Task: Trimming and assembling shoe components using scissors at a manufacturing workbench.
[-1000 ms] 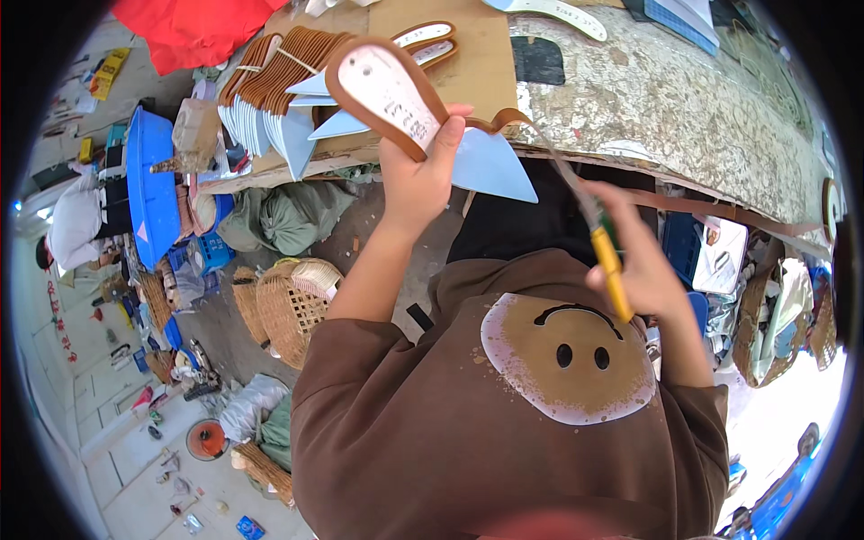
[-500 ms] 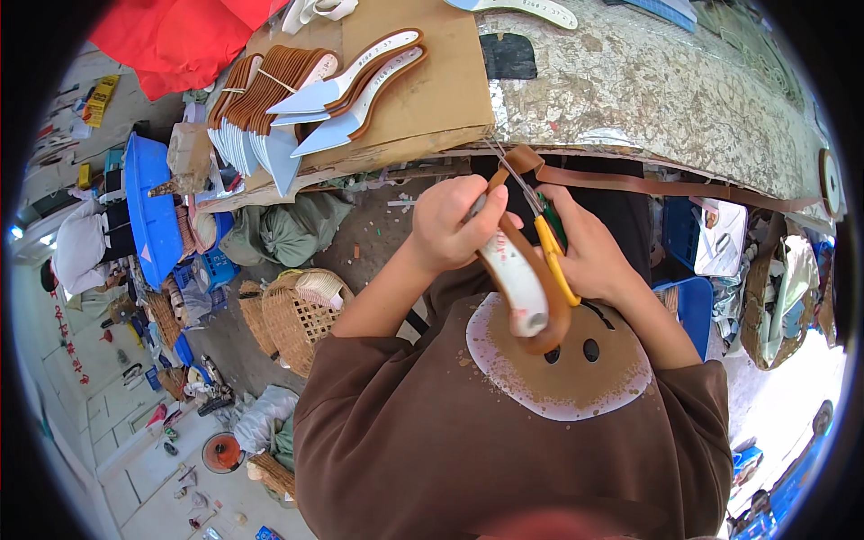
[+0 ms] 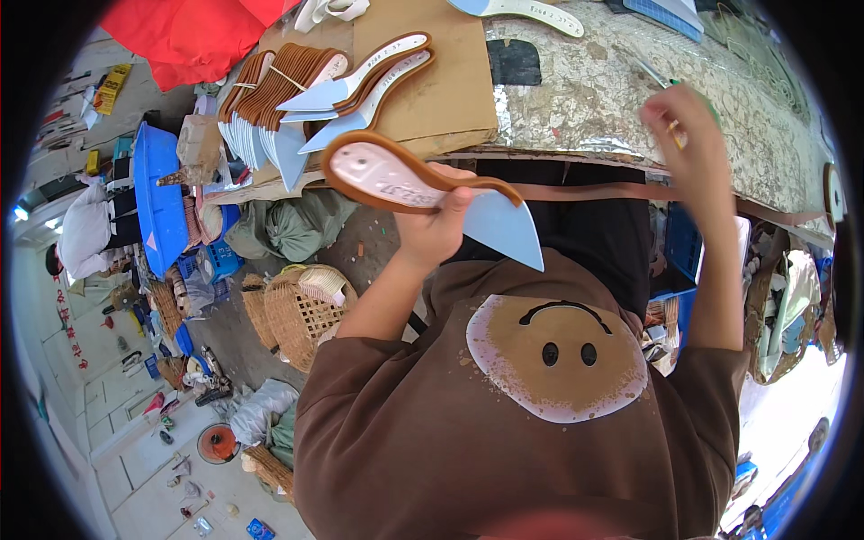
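Across the top and right, a long workbench [image 3: 594,108] with scuffed, flaking pale paint. Over its left part, a cardboard sheet [image 3: 454,94], with red cloth [image 3: 193,40] bunched at upper left. Lower on the left, well apart from the hands, a blue plastic tub [image 3: 157,198] and a woven basket [image 3: 288,324]. Along the workbench's front edge, a brown binding strip [image 3: 594,192] leading to a reel [image 3: 833,193] at far right. Cannot tell whether joined to the held insole or only passing behind.

On the cardboard, a tied stack of brown-edged insoles [image 3: 288,67], and just beside, a few loose insoles [image 3: 337,130], partly overlapping. Raised before the workbench, the held insole [image 3: 405,180], with white marked heel, brown rim and pale-blue toe pointing down and right. At its middle, the left hand [image 3: 432,229], thumb and fingers gripping it. Above the workbench, the right hand [image 3: 693,126], blurred, fingers bent about the scissors [image 3: 655,74], blades up and left. Cannot tell whether clenched or loosening.
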A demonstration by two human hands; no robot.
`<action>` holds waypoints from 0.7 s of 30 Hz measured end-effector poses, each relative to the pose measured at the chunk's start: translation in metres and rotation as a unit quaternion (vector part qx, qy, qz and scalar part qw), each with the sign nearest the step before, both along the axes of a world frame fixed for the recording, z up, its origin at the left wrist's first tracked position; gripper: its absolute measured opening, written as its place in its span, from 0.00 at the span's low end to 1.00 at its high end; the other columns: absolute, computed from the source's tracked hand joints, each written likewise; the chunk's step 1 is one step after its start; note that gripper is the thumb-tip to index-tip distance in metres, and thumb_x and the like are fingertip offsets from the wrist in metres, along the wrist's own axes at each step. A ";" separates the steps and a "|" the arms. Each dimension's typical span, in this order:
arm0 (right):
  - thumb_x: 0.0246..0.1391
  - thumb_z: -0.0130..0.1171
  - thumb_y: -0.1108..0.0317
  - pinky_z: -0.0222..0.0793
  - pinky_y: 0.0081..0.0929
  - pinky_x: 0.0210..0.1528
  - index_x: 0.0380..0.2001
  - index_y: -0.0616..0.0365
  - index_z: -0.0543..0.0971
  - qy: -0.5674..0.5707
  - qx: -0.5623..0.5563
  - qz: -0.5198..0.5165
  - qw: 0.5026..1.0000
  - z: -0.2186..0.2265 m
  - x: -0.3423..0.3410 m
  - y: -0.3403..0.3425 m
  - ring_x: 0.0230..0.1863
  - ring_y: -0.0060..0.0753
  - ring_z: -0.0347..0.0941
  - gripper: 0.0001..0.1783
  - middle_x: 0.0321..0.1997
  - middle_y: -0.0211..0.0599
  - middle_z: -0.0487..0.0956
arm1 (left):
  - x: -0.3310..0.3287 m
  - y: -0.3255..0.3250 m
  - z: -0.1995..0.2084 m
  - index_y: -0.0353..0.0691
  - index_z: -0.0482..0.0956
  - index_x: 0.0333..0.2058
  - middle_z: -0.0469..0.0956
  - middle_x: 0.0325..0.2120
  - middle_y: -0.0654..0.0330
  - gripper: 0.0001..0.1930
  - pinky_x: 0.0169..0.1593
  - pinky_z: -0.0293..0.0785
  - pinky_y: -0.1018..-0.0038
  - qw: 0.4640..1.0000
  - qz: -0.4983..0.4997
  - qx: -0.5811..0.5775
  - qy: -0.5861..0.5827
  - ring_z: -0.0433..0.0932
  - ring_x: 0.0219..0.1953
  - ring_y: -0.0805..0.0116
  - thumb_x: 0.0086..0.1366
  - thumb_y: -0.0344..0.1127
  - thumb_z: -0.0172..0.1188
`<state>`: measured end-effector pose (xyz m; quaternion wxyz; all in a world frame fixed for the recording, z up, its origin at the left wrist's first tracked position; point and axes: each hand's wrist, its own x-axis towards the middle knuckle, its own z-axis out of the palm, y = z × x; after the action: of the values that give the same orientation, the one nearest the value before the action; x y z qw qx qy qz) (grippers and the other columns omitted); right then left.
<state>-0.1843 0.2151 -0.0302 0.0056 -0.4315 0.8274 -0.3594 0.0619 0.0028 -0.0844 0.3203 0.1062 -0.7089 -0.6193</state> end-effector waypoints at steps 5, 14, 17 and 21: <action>0.63 0.52 0.59 0.67 0.45 0.32 0.29 0.61 0.74 -0.165 0.005 0.198 0.966 -0.035 0.101 -0.042 0.31 0.55 0.73 0.15 0.27 0.49 0.73 | -0.013 0.022 -0.007 0.33 0.78 0.38 0.79 0.32 0.61 0.12 0.39 0.73 0.76 0.999 0.018 0.045 0.001 0.76 0.33 0.74 0.62 0.35 0.67; 0.59 0.56 0.66 0.63 0.33 0.27 0.22 0.65 0.72 -0.442 -0.097 0.159 0.877 -0.078 0.119 -0.041 0.21 0.39 0.63 0.15 0.19 0.46 0.68 | -0.029 0.024 0.034 0.33 0.76 0.40 0.80 0.32 0.52 0.39 0.42 0.73 0.70 0.935 -0.103 0.340 0.010 0.79 0.35 0.61 0.63 0.72 0.45; 0.58 0.59 0.61 0.66 0.40 0.30 0.23 0.63 0.74 -0.264 -0.095 0.196 0.940 -0.086 0.121 -0.049 0.26 0.53 0.70 0.17 0.23 0.49 0.72 | -0.037 0.012 0.022 0.33 0.75 0.35 0.78 0.21 0.57 0.35 0.29 0.72 0.75 0.993 -0.114 0.026 -0.033 0.77 0.22 0.63 0.68 0.67 0.42; 0.58 0.60 0.58 0.68 0.40 0.32 0.24 0.62 0.75 -0.199 -0.014 0.118 0.973 -0.072 0.087 -0.036 0.29 0.54 0.72 0.17 0.25 0.48 0.74 | -0.086 -0.046 0.051 0.38 0.78 0.25 0.75 0.18 0.55 0.21 0.28 0.66 0.61 0.869 0.062 -0.485 -0.075 0.72 0.20 0.53 0.62 0.53 0.60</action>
<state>-0.0977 0.1790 -0.1021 0.2065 -0.4461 0.7480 -0.4459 -0.0236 -0.0434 -0.0330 0.3155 0.0275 -0.9338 -0.1665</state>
